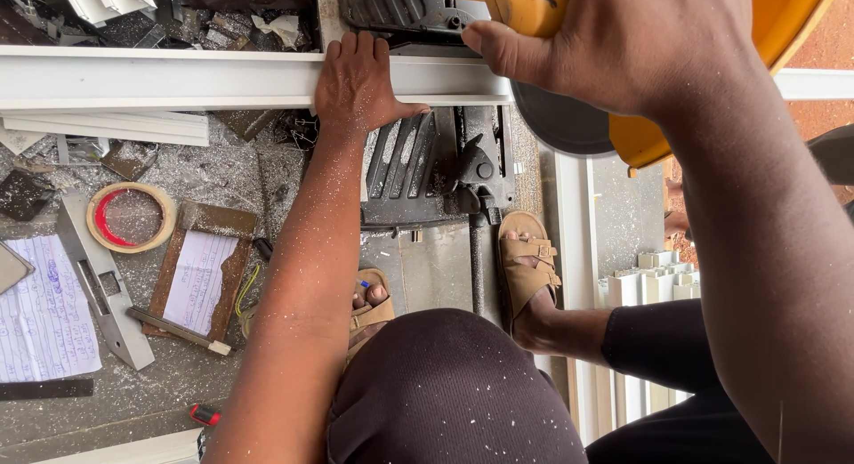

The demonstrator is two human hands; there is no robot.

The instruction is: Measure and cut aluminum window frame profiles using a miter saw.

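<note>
Our left hand [358, 77] presses flat, uncurled, on the stiff, light white profile [160, 77]; our right hand [614, 37] grips the heavy saw's yellow handle [534, 6].

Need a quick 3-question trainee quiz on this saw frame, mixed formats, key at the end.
1. True or false: the left hand lies flat on the long white profile.
2. What does the right hand grip? A) the roll of tape B) the yellow saw housing C) the red-handled tool
3. Fill in: both feet wear tan ____.

Key: 1 true; 2 B; 3 sandals.
</note>
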